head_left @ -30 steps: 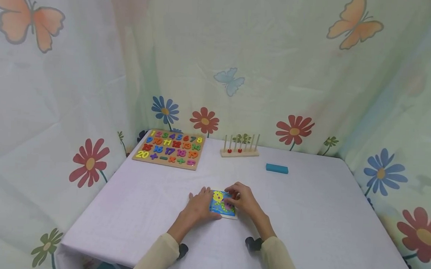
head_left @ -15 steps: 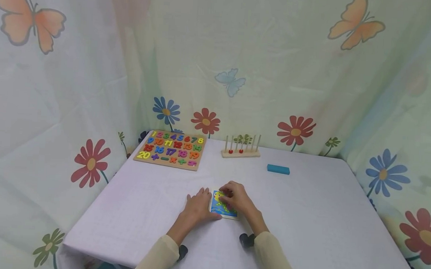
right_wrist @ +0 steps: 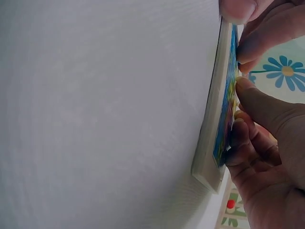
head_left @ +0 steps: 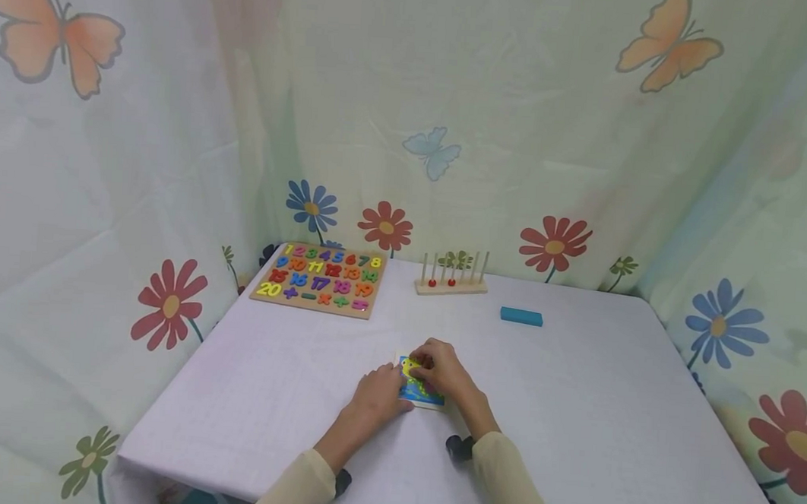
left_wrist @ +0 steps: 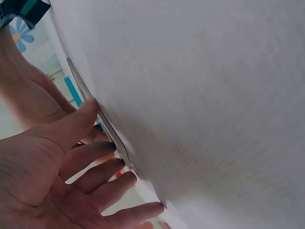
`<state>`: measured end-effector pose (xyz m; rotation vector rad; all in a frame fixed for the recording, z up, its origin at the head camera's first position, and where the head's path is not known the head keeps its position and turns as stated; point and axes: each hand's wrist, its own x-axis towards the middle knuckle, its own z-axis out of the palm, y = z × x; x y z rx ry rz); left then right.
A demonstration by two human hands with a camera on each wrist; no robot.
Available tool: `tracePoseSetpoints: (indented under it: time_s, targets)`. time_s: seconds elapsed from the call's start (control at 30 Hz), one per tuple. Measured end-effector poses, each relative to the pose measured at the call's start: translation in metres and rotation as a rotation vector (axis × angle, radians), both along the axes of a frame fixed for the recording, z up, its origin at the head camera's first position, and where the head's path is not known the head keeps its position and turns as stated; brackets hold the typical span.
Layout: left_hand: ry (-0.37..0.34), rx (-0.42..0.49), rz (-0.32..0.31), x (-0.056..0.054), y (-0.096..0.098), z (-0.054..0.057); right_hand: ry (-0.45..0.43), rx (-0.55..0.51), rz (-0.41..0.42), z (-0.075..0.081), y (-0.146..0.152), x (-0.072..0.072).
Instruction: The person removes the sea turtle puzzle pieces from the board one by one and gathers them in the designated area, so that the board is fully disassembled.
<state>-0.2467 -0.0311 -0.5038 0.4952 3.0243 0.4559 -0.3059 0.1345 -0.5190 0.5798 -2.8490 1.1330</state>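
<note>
A small wooden jigsaw puzzle (head_left: 420, 394) lies on the white-covered table, with a yellow figure on a blue picture. My left hand (head_left: 378, 394) holds its left side, thumb against the near edge and index fingertip over the picture. In the left wrist view the left fingers (left_wrist: 125, 217) reach along the board's edge. Over the top of the picture, my right hand (head_left: 444, 368) pinches at a yellow puzzle piece (right_wrist: 234, 90) with thumb and fingers. Most of that piece is hidden by the fingers, and I cannot tell whether it is raised from the board.
At the back left lies a number board (head_left: 316, 279) with coloured numbers and signs. Behind the puzzle stands a wooden peg rack (head_left: 451, 288) with red beads on its base. A blue-green block (head_left: 521, 317) lies to the right. Flowered curtains (head_left: 486, 104) surround the table.
My right hand has moved left, from the picture's right side to above the yellow figure. My left hand has shifted right, its fingers drawing in over the puzzle's left edge.
</note>
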Motion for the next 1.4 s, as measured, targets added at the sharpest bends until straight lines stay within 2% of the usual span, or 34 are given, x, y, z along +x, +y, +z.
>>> tracePoseSetpoints:
  time_s: [0.17, 0.3, 0.43, 0.57, 0.67, 1.0, 1.4]
  targets:
    - [0.09, -0.097, -0.105, 0.006, 0.002, 0.0, 0.031, -0.006, 0.018, -0.001, 0.002, 0.0]
    - [0.116, -0.157, -0.189, 0.008, -0.003, -0.001, 0.023, -0.002, 0.021, 0.0, 0.002, -0.001]
    - [0.07, -0.182, -0.277, 0.008, -0.014, -0.004, 0.008, 0.013, 0.013, 0.0, 0.002, -0.002]
    - [-0.051, -0.172, -0.337, 0.01, -0.026, -0.002, -0.001, 0.027, -0.002, -0.001, 0.002, -0.002]
    - [-0.106, -0.143, -0.364, 0.009, -0.032, -0.001, -0.008, 0.025, -0.015, 0.0, 0.002, -0.001]
    - [-0.099, -0.11, -0.419, 0.005, -0.04, -0.007, -0.014, 0.018, -0.023, 0.001, 0.002, -0.002]
    - [-0.113, -0.14, -0.411, 0.007, -0.038, -0.001, -0.049, 0.046, -0.031, 0.001, -0.001, -0.002]
